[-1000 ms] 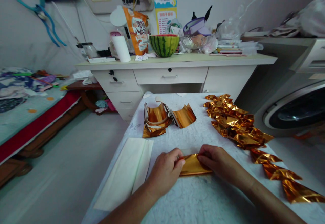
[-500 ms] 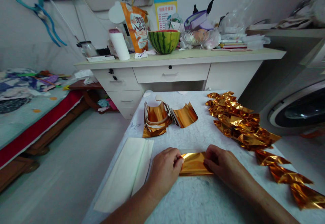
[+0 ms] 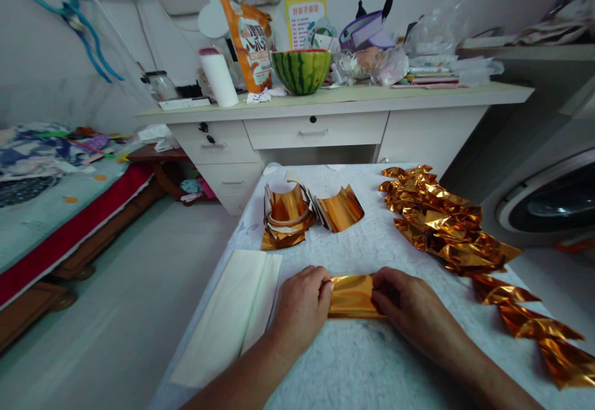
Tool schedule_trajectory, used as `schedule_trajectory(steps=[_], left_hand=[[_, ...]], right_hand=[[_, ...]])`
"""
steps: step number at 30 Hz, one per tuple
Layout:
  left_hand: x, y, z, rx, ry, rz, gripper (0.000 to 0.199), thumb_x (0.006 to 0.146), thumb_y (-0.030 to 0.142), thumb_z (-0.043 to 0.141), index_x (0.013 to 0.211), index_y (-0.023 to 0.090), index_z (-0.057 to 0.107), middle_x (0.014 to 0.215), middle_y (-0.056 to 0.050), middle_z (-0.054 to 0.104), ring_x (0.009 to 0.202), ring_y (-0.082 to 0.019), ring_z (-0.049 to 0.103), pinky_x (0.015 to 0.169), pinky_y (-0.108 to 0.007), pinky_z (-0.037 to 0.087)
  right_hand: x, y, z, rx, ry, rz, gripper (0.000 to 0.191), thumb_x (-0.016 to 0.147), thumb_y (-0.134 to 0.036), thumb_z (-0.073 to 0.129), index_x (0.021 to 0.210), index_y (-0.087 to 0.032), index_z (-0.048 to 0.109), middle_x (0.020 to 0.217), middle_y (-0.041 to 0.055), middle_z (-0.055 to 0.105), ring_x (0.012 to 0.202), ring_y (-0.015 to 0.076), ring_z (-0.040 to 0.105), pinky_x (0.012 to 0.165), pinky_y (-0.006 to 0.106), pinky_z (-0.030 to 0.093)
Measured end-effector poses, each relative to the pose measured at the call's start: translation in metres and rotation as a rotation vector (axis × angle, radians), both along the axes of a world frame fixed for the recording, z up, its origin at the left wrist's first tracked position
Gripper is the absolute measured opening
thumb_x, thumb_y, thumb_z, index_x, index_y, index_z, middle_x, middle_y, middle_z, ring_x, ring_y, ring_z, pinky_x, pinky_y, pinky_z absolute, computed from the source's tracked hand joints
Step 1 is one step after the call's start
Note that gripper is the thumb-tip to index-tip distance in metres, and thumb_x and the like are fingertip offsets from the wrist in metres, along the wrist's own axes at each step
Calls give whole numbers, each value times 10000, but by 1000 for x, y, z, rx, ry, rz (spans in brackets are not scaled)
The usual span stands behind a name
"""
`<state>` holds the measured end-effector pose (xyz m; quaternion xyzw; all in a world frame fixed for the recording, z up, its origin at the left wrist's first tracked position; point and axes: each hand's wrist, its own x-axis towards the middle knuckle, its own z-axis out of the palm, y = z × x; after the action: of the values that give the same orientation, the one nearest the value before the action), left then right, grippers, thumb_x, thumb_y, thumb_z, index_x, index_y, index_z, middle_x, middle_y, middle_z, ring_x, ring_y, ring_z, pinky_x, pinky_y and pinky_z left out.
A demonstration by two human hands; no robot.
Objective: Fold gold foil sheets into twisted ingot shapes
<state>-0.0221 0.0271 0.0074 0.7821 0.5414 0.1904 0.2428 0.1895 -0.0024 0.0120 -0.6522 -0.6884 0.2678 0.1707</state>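
Note:
Between my hands, low over the cloth-covered table, is a folded strip of gold foil paper. My left hand pinches its left end between thumb and fingers. At the right end, my right hand grips it with curled fingers. Left of my left hand lies a stack of white paper sheets. Farther back, curled gold foil sheets sit beside a rolled bundle of gold foil. Twisted gold foil pieces are heaped on the right, with several more trailing toward the near right corner.
Behind the table stands a white desk carrying a half watermelon, an orange pouch and a white cylinder. A bed is at the left, a washing machine at the right.
The pale edge along the top of the foil strip no longer shows; the gold now reaches the top. My hands stay at both ends, and the view has shifted slightly.

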Motion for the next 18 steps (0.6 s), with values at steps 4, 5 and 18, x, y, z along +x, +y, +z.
schedule_trajectory(steps=[4, 5, 18], left_hand=[[1, 2, 0, -5, 50, 18, 131, 871, 176, 516, 761, 202, 582, 778, -3, 651, 712, -155, 591, 636, -255, 355], [1, 3, 0, -6, 64, 22, 136, 871, 183, 519, 749, 202, 575, 770, -3, 650, 705, -154, 591, 630, -255, 351], [2, 3, -2, -9, 112, 15, 236, 885, 197, 523, 1107, 223, 599, 983, -42, 690, 837, -190, 639, 770, -293, 441]], right_hand=[[-1, 1, -4, 10, -36, -23, 88, 801, -257, 517, 838, -231, 593, 766, 16, 680, 688, 190, 617, 606, 289, 389], [-1, 1, -4, 6, -47, -33, 74, 799, -259, 522, 835, -230, 580, 754, 14, 674, 678, 189, 613, 597, 287, 382], [-5, 0, -9, 46, -115, -81, 68, 784, -246, 565, 848, -225, 570, 742, 10, 655, 641, 178, 589, 571, 271, 331]])
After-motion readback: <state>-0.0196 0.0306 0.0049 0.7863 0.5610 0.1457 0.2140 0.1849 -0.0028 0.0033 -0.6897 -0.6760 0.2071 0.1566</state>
